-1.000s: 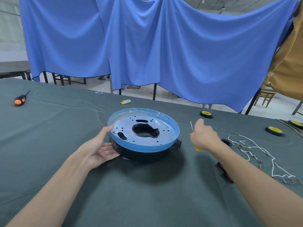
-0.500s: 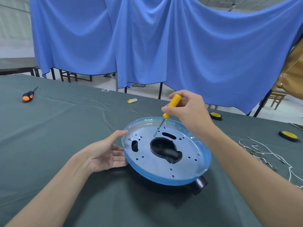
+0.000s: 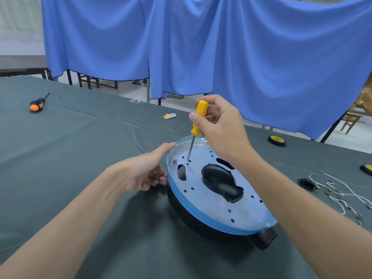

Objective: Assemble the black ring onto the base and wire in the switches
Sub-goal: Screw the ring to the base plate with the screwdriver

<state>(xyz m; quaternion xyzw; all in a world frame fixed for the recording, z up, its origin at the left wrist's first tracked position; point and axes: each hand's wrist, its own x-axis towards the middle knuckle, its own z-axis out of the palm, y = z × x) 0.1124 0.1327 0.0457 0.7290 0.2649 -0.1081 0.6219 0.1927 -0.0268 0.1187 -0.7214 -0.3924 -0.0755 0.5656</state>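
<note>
A dark green cloth covers the desk point(image 3: 80, 158), and a blue curtain point(image 3: 221, 57) hangs at the far side. In the near middle, the base point(image 3: 211, 208) lies on the black ring point(image 3: 187, 216). The left hand point(image 3: 145, 172) rests wide against the base's left rim. The right hand point(image 3: 223, 133) holds a yellow screwdriver point(image 3: 198, 119) with its tip on the plate. White wires point(image 3: 342, 194) lie at the right.

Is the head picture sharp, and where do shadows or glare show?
Head view: mostly sharp, the yellow screwdriver crisp, though the dark cutout in the metal plate looks smeared; a soft shadow lies on the table cloth beside the black ring; the plate has pale sheen, no hard glare.
</note>
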